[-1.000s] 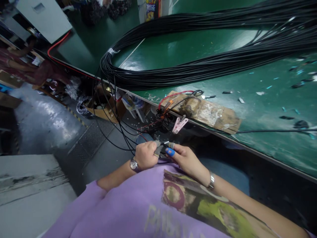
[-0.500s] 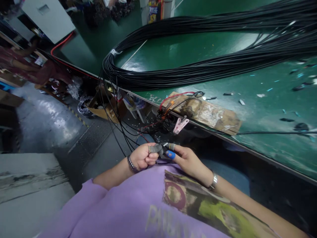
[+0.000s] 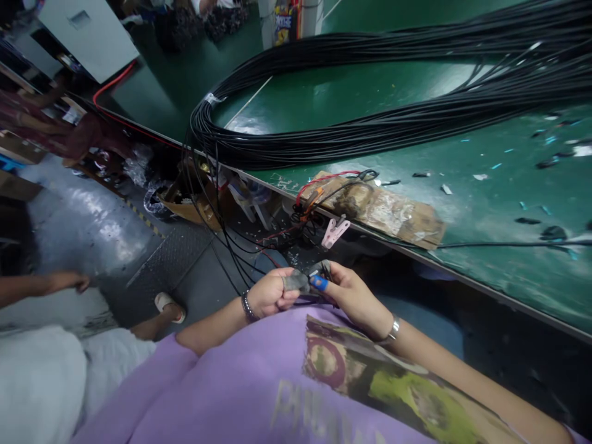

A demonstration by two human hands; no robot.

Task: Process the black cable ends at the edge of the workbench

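My left hand is closed in a fist just in front of my chest, with grey tape on its fingertip, pinching a thin black cable that runs down from the bench. My right hand meets it from the right, fingers pinched, a blue cap on one fingertip and grey tape on another. Between the two hands is a small dark cable end; its detail is too small to make out. Both wrists carry a band or watch.
A large bundle of black cables lies across the green bench. A taped cardboard piece with red and black wires and a pink clip sits at the bench edge. Another person's arm and sandalled foot are at left.
Another person in white has come into view at the lower left. My hands have drawn closer together and my left fist has turned, hiding the watch face.
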